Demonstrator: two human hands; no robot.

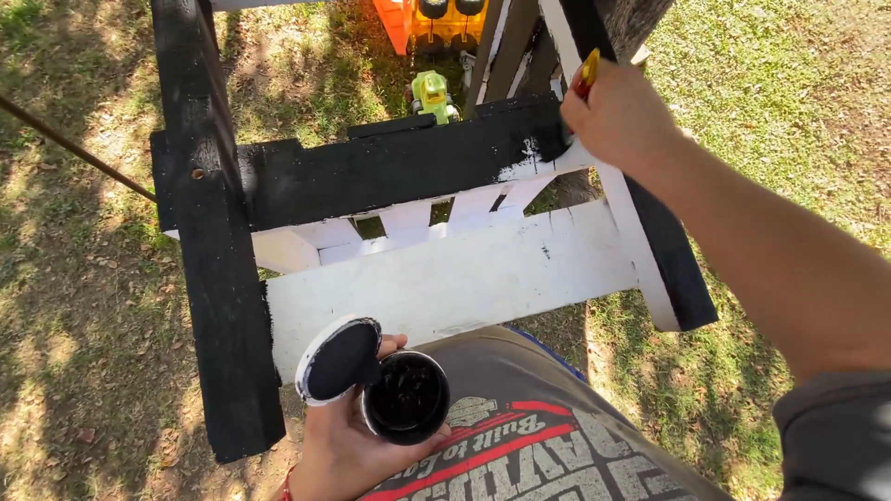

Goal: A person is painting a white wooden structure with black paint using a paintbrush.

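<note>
Left hand (343,445) grips one paint can (406,397), one lid (339,359); right hand (617,116) clamps one brush (585,76) at half-painted chair (445,278).

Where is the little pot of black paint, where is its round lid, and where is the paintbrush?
Small round pot of black paint (406,396), head view: on the dark paint inside.
Round white-rimmed lid (340,359), head view: on its black-coated inner face.
Paintbrush with yellow and red handle (587,72), head view: on the handle above the right hand.

Hands: left (348,445) around black paint can (406,397), right (617,116) gripping brush (586,76).
</note>
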